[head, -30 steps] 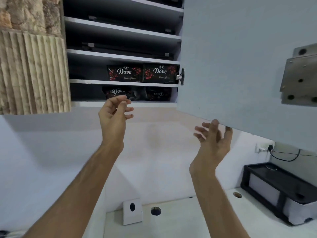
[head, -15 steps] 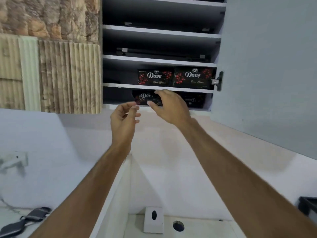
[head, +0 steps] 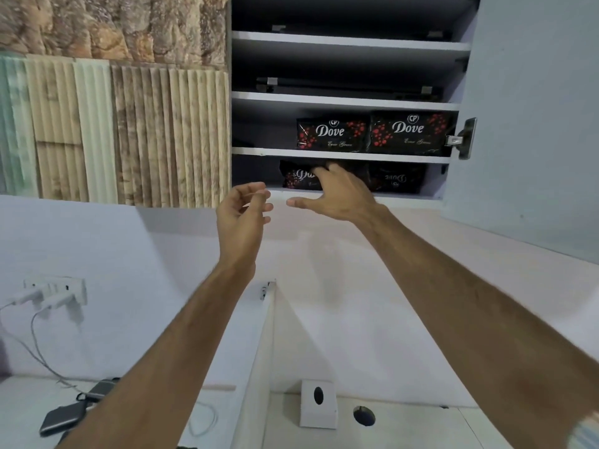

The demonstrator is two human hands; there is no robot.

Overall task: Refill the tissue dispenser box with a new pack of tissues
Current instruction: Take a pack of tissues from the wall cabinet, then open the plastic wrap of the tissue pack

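Black Dove tissue packs lie in an open wall cabinet. Two sit on the upper shelf (head: 372, 134). Two more lie on the bottom shelf, a left pack (head: 296, 178) and a right pack (head: 397, 179). My right hand (head: 337, 192) reaches into the bottom shelf with its fingers spread over the left pack, thumb below the shelf edge; no grip shows. My left hand (head: 241, 212) hovers just below the cabinet, fingers loosely curled, holding nothing. A white tissue dispenser box (head: 317, 403) with an oval slot stands on the counter below.
The cabinet door (head: 531, 124) hangs open at the right. Textured wood panels (head: 113, 124) cover the wall at the left. A wall socket (head: 55, 291) with plugged chargers, cables and a dark phone (head: 63, 418) are at the lower left. A round cable hole (head: 364, 415) is in the counter.
My right hand left the cabinet door edge, swung left and reached into the bottom shelf onto the left pack. My left hand dropped slightly below the shelf. The view shifted left.
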